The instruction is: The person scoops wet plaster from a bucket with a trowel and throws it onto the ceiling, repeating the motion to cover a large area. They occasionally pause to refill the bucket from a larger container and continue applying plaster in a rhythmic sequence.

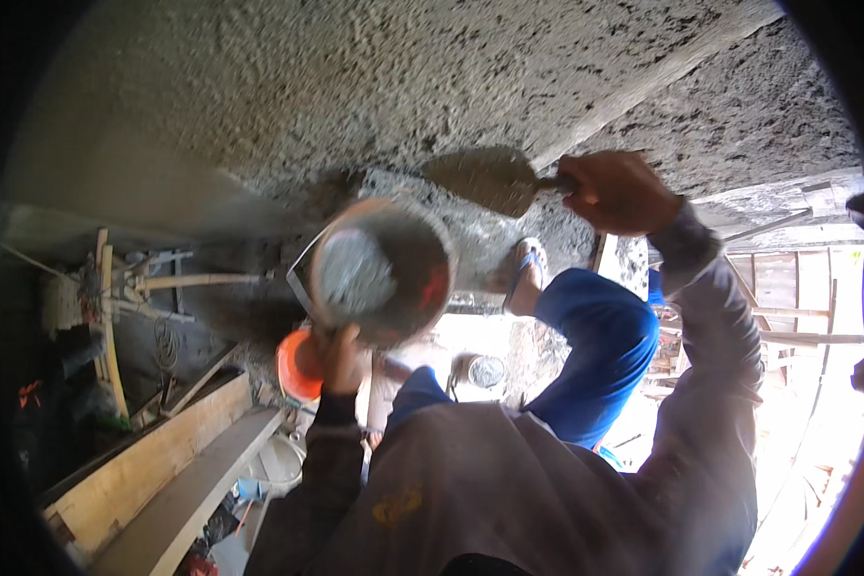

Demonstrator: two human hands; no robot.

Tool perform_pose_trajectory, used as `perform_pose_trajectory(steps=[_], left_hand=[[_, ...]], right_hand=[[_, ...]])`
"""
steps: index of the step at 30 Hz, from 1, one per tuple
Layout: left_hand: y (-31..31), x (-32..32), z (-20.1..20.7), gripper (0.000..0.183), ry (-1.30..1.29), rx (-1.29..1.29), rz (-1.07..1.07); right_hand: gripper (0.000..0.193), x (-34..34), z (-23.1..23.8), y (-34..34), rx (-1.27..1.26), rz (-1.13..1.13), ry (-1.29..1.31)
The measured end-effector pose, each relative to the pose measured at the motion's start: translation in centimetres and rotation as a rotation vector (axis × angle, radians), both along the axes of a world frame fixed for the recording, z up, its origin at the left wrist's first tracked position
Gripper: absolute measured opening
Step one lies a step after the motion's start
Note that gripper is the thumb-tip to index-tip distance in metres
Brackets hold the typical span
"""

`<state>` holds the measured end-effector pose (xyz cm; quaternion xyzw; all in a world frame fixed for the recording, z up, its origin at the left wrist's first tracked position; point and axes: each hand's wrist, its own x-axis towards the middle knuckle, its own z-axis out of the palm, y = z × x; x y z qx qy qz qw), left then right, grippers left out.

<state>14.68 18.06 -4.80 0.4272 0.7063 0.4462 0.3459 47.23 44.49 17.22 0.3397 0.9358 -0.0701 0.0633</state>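
My right hand is closed around the handle of a trowel. Its pointed blade reaches left, close to the rough grey plastered wall; whether it touches the wall I cannot tell. At my left, a round bucket hangs tilted, its mouth toward me. Wet grey mortar lies inside it. My left hand grips the bucket by its near lower side, the fingers partly hidden behind it. A gap separates the trowel blade from the bucket's rim.
Below the held bucket stands an orange bucket, with a smaller mortar pail right of it. Long boards run along the lower left. Wooden poles stand at far left. My sandalled foot rests on a narrow support.
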Motion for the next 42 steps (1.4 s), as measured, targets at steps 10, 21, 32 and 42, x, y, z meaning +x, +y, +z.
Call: perform_pose_trajectory(steps=[10, 21, 32, 42], left_hand=[[5.9, 6.1, 6.6, 0.073, -0.086, 0.258, -0.014], [3.0, 2.5, 9.2, 0.068, -0.232, 0.129, -0.135], [1.2, 3.6, 6.0, 0.057, -0.663, -0.11, 0.018], [-2.3, -1.9, 2.9, 0.039, -0.777, -0.043, 0.263]], right_hand=[[0.009, -8.2, -12.4, -8.7, 0.3, -0.167, -0.297], [0.029, -8.4, -16.7, -14.5, -0.274, -0.279, 0.189], [0.031, -7.1, -14.3, -15.1, -0.23, -0.334, 0.031], [0.027, -1.4, -4.5, -11.7, -0.368, 0.004, 0.108]])
